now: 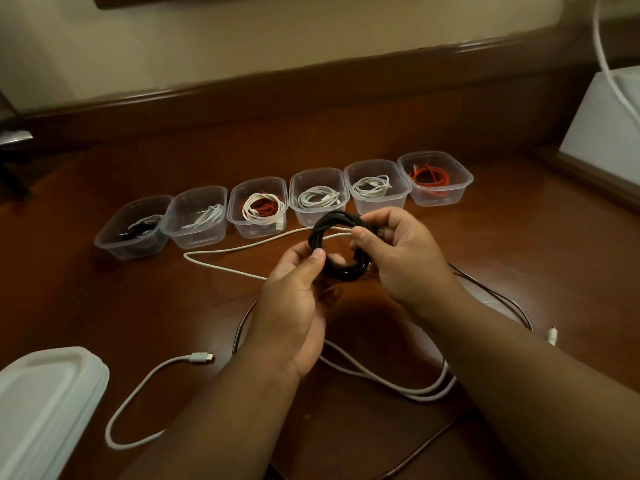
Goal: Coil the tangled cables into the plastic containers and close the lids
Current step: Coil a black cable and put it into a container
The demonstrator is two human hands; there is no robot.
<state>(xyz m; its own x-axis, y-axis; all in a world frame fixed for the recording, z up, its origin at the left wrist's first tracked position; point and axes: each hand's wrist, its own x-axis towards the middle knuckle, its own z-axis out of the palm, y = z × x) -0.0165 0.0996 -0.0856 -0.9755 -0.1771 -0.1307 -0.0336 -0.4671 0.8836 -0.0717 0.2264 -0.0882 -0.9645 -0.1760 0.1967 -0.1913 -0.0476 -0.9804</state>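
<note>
Both hands, left (294, 299) and right (405, 258), grip one black coil (341, 251); six containers (320, 199) behind.

Two bare forearms enter from the bottom edge, each uncovered from where it comes into view down to the wrist, with no sleeve on either. The left hand (294, 299) and the right hand (405, 254) wear no gloves, rings, watch or bracelet; thumbnails are short.
</note>
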